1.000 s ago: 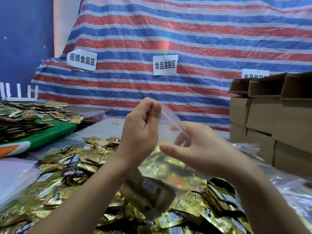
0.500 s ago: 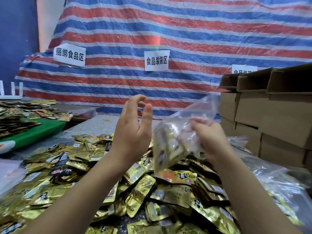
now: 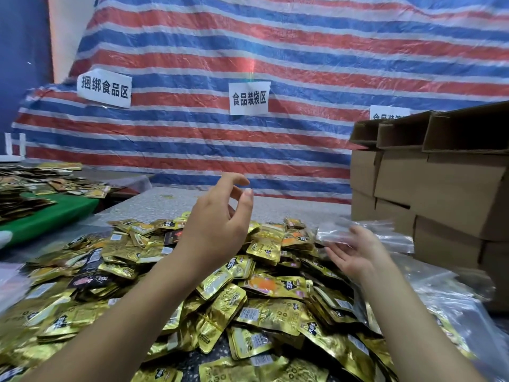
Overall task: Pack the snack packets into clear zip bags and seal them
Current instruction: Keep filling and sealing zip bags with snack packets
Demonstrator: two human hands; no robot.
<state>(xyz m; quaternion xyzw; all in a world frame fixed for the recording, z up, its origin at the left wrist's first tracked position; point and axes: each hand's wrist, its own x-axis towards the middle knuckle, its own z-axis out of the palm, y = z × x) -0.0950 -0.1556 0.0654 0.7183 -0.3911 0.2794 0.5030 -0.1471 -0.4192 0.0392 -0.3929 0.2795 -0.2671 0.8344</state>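
A big heap of gold foil snack packets (image 3: 270, 307) covers the table in front of me. My left hand (image 3: 217, 224) is raised above the heap, fingers loosely spread, holding nothing. My right hand (image 3: 355, 252) is low at the right, palm up with the fingers nearly straight. Its fingertips are at a blurred clear zip bag (image 3: 333, 232) beside the heap. I cannot tell what that bag holds. More clear bags (image 3: 396, 238) lie just behind it.
Stacked cardboard boxes (image 3: 440, 194) stand at the right, close to my right hand. Clear plastic bags (image 3: 454, 301) lie along the right side of the table. A green-topped table (image 3: 49, 216) with more packets is at the left. A striped tarp (image 3: 275, 51) hangs behind.
My right hand carried the filled clear bag from the middle down to the right and opened its fingers. My left hand let go of the bag and stayed raised.
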